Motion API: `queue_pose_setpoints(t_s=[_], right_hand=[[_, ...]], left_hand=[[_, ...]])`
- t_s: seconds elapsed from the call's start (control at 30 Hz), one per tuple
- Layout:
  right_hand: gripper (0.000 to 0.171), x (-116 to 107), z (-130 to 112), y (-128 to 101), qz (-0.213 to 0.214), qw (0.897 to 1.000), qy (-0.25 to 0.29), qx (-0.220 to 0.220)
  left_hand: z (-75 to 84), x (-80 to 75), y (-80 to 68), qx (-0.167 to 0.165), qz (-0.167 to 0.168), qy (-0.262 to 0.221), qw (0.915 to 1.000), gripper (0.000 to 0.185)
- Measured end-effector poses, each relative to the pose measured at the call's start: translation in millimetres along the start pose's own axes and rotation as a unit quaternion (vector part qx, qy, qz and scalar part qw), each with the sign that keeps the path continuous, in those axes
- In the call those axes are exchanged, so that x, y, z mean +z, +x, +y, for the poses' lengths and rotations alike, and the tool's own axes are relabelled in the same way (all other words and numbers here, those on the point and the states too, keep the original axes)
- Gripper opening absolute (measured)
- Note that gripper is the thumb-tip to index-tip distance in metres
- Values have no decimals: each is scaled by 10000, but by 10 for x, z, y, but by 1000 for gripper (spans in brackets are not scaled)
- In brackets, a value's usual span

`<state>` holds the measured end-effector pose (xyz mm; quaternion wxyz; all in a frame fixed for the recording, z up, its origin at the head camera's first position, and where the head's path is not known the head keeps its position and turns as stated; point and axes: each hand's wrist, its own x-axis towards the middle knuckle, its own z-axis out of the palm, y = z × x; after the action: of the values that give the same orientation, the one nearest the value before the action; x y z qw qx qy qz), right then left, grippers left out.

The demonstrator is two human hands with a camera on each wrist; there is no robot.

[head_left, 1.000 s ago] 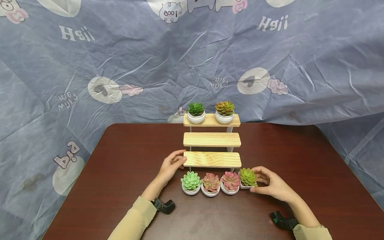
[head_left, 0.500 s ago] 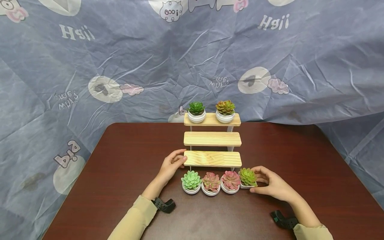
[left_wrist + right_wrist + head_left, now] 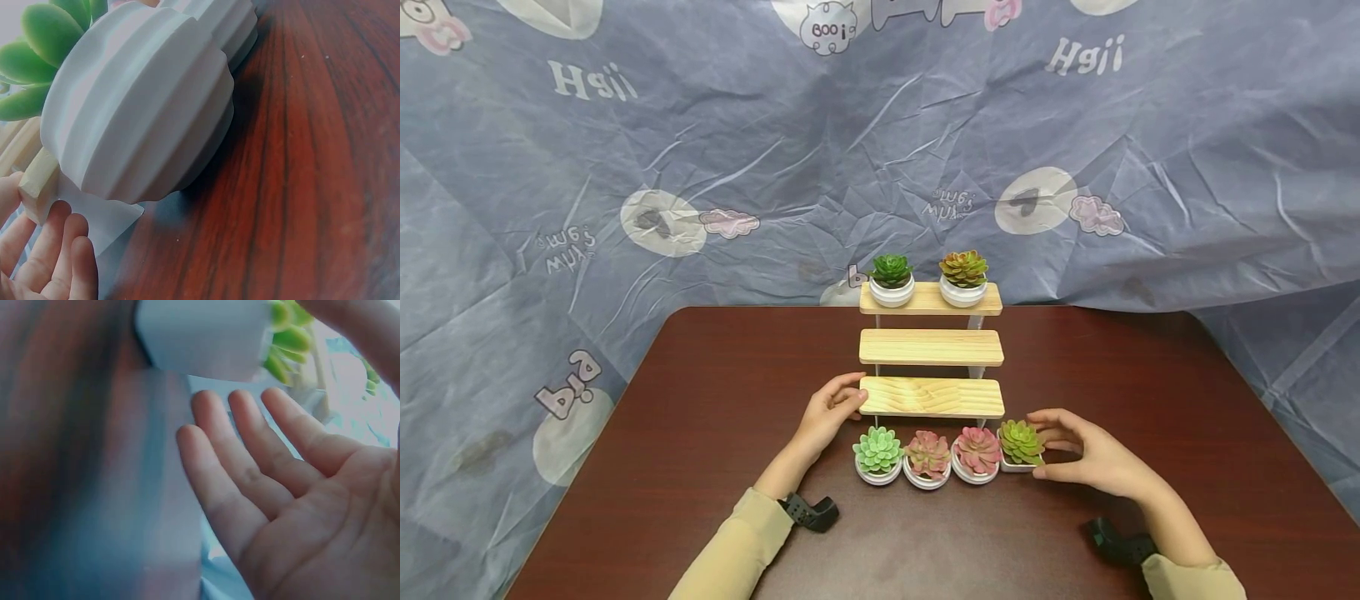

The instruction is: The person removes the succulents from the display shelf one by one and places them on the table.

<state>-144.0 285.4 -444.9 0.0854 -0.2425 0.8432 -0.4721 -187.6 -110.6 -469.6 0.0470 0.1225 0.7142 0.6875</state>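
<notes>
A three-tier wooden shelf stands mid-table, with two potted succulents on its top board. Several more pots sit in a row before it. My left hand pinches the left end of the lowest board, right behind the light green succulent's ribbed white pot. My right hand cups around the rightmost, yellow-green succulent. Its thumb lies at the pot's front corner. In the right wrist view the straight fingers stand apart from the square white pot.
The dark wooden table ends near my sleeves at the front. A wrinkled blue printed cloth hangs behind it and at both sides. Two red-pink succulents fill the middle of the row. The shelf's middle board is bare.
My right hand has drawn slightly to the right and its fingers have loosened from the yellow-green succulent's pot. The left hand and the pots have not moved.
</notes>
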Motion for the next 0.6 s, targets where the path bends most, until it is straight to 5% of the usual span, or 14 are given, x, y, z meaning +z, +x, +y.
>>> queue_pose_setpoints(t_s=[0.6], right_hand=[[48,-207,-293,287,852,9957,-301,211]], left_hand=[[-4,4,2,-38,-8,-21,10000,42]])
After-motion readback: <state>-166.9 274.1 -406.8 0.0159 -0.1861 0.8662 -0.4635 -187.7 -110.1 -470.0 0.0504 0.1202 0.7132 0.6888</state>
